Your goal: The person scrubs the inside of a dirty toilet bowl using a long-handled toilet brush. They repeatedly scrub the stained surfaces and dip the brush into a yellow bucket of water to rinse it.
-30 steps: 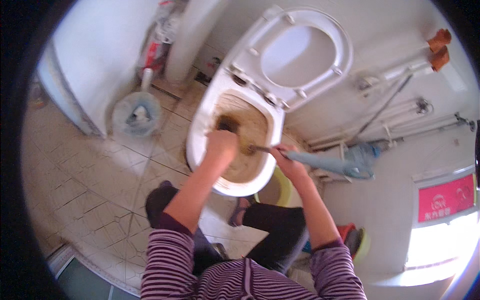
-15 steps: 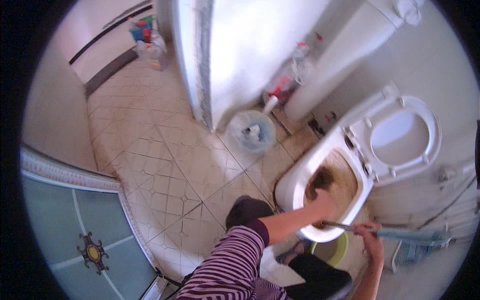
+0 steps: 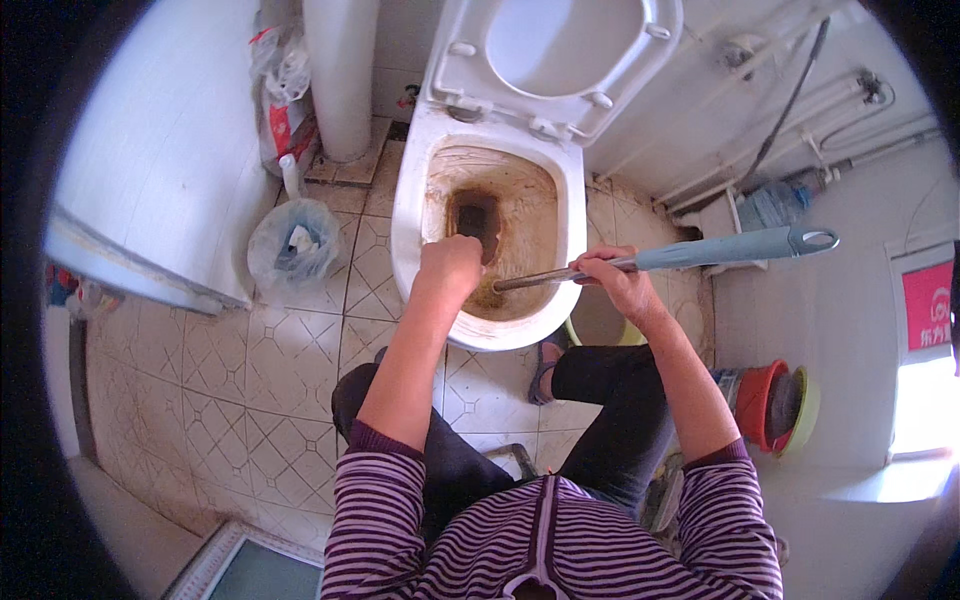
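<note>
My left hand [image 3: 452, 268] is inside the front of the white toilet [image 3: 408, 215], its fingers curled in over the bowl; whatever they hold is hidden. Brown stains cover the bowl's inner wall [image 3: 525, 195], and a dark drain hole [image 3: 474, 218] lies just beyond my fingers. A metal rod with a long pale blue handle [image 3: 720, 250] is gripped in my right hand [image 3: 620, 280] by its metal part, close to the handle. It crosses the right rim almost level, its bare metal end low in the bowl near my left hand. The toilet's seat and lid [image 3: 560, 60] are raised.
A lined waste bin [image 3: 290, 255] stands left of the toilet, near a white pipe [image 3: 342, 80] and plastic bags [image 3: 283, 85]. A yellow-green basin [image 3: 600, 325] sits by the toilet's front right. Red tub [image 3: 758, 405] and pipes [image 3: 760, 165] are along the right wall.
My view has swung to the right, so the toilet now sits near the middle. The rod stays in my right hand, and my left hand is still in the bowl.
</note>
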`<state>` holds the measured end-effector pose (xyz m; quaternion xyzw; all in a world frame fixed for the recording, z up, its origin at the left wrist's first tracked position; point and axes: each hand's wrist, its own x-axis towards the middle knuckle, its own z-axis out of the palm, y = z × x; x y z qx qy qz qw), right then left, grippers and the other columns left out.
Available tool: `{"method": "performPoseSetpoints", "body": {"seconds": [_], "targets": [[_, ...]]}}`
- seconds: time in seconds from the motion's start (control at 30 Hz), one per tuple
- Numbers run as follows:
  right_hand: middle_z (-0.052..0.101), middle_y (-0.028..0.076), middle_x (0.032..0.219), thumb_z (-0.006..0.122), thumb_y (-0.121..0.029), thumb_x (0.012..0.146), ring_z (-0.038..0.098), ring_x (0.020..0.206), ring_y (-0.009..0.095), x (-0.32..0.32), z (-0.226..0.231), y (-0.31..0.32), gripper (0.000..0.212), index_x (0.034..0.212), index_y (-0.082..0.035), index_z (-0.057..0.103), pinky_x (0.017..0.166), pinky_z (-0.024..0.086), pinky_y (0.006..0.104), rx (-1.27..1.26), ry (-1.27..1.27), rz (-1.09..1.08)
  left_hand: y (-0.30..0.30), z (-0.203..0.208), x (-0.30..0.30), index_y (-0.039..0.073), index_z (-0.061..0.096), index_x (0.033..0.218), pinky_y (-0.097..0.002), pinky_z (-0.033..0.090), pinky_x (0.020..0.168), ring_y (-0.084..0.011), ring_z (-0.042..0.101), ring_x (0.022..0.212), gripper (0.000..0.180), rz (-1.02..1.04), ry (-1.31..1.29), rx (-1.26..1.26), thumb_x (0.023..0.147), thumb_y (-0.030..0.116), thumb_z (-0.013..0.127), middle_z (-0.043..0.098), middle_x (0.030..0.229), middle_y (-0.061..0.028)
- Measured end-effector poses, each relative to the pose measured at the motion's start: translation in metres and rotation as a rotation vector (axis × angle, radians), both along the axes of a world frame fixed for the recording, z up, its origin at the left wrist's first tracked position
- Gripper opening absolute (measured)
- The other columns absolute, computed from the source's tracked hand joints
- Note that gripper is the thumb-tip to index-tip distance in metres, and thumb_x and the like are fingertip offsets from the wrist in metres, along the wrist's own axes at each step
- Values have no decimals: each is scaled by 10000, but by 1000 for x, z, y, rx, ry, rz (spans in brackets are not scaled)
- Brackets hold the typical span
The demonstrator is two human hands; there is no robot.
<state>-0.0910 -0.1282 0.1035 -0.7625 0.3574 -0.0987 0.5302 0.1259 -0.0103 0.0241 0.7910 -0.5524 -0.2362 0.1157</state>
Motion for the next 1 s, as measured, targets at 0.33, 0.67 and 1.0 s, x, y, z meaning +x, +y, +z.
{"method": "performPoseSetpoints", "body": {"seconds": [0.33, 0.67, 1.0], "targets": [[643, 86, 702, 613, -161, 821, 566, 638, 130, 11, 9, 3, 170, 853, -1, 658, 605, 464, 282, -511, 75, 242, 3, 6, -1, 31, 636, 913, -421, 493, 775, -296, 631, 896, 265, 5, 6, -13, 811, 275, 632, 658, 906, -147], [612, 50, 650, 599, -131, 820, 529, 612, 93, 6, 1, 1, 145, 833, 2, 655, 569, 441, 265, -422, 35, 224, 3, 13, 2, 32, 600, 989, -431, 475, 815, -315, 605, 953, 334, 27, -14, 18, 809, 312, 628, 638, 985, -155], [645, 63, 726, 627, -148, 826, 579, 691, 104, -13, -11, -20, 182, 881, 22, 666, 637, 475, 248, -338, -7, 184, -6, 13, 1, 54, 563, 1130, -431, 463, 867, -337, 570, 1037, 442, -18, -7, 112, 818, 364, 615, 604, 1101, -180]]}}
